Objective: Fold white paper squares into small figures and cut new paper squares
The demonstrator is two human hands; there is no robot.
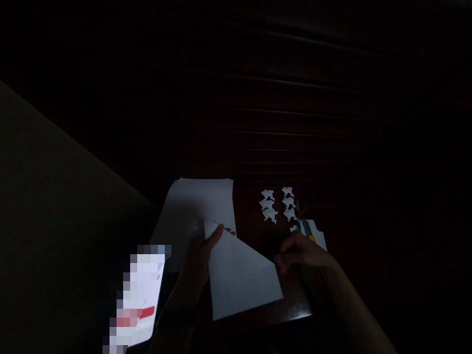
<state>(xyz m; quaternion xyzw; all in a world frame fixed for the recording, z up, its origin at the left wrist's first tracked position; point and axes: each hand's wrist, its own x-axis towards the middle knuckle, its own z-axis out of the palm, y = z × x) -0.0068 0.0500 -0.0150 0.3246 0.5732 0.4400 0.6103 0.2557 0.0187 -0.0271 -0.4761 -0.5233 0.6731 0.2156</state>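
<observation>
A folded white sheet of paper point(243, 280) slants across the front of the table. My left hand point(201, 255) grips its upper left part, the thumb lying on top and the fingers behind. At the paper's right corner is my right hand point(300, 250), its fingers curled and the fingertips pinched at the edge. Dim light hides exactly how firmly they hold it. Behind my left hand lies a stack of white paper point(202, 196). Several small folded paper figures point(269, 204) stand in two columns beyond my right hand.
A lit phone screen point(147, 295), partly pixelated, is at the lower left. Beside my right hand lie a cutter with a yellow part point(311, 239) and some white paper pieces point(317, 232). The dark table point(247, 206) meets a dark slatted surface point(280, 137) behind.
</observation>
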